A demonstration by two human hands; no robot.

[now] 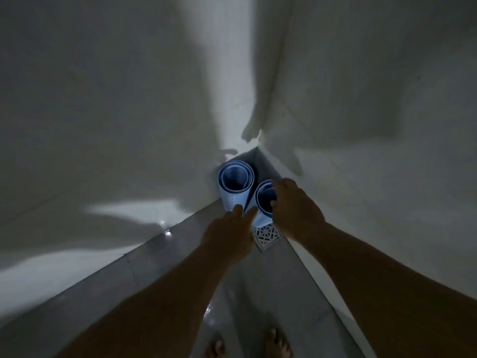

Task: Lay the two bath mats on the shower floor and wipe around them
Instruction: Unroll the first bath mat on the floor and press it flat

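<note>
Two pale blue bath mats stand rolled up on end in the corner of the shower. The larger roll [235, 180] is at the back left, the smaller roll [264, 200] in front of it on the right. My right hand [294, 208] grips the rim of the smaller roll, thumb inside its opening. My left hand [229, 228] reaches in with straight fingers, whose tips are at the lower side of the larger roll.
White tiled walls [129, 112] meet in the corner behind the rolls. A square patterned drain grate [265, 236] lies in the grey wet floor [271, 293] just below the smaller roll. My bare feet [277, 342] stand at the bottom edge.
</note>
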